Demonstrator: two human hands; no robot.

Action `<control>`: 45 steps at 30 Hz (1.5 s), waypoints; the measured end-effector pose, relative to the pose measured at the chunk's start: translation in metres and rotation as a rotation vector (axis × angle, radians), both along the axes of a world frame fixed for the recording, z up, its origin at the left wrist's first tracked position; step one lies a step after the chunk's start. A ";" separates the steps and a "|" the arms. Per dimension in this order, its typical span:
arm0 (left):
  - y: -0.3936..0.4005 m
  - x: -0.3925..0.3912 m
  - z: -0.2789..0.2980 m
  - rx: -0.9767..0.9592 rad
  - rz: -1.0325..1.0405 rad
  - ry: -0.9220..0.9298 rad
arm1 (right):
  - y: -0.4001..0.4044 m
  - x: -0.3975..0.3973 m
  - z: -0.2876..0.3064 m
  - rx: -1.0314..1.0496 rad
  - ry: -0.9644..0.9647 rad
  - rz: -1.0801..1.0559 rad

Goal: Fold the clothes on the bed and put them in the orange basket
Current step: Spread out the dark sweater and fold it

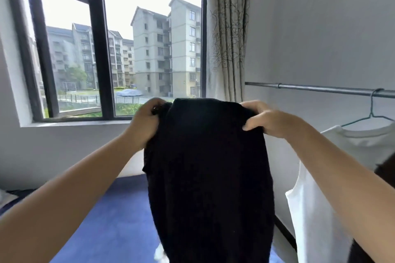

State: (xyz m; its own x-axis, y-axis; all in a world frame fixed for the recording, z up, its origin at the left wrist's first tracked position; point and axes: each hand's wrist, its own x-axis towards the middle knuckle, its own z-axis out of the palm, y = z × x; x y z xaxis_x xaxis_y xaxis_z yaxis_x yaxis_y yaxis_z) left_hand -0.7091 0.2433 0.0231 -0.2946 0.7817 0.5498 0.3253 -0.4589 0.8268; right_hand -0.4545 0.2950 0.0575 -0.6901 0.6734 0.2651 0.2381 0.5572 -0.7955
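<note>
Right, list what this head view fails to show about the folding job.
- Orange basket: nowhere in the head view, so its place is unknown.
- Black garment: its type is unclear; dark and featureless, its lower end cut off by the bottom edge.
- Bed: largely hidden behind the garment and both arms.
- Left hand and right hand: fingertips buried in the cloth.

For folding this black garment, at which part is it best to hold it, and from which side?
Hold the black garment at its two top corners, from the sides, as the left hand and right hand do now. It hangs straight down with the top edge stretched flat, so it probably stays spread for folding.
</note>
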 end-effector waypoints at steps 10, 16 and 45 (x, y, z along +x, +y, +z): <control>-0.022 -0.043 -0.011 0.413 0.297 1.257 | 0.013 -0.008 -0.054 0.737 0.100 -0.477; -0.056 -0.047 -0.030 0.233 0.340 0.695 | -0.016 -0.028 -0.085 0.248 0.283 -0.462; -0.350 -0.082 -0.081 -0.514 -0.137 0.705 | -0.287 -0.034 -0.110 0.013 -0.312 -0.001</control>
State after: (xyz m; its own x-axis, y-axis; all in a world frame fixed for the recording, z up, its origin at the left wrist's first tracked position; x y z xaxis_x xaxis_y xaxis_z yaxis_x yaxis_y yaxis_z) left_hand -0.7909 -0.1070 -0.0575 0.0949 0.9857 0.1394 0.8069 -0.1581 0.5691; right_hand -0.4889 0.0082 -0.0528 -0.7390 0.6719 0.0491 0.4702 0.5665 -0.6768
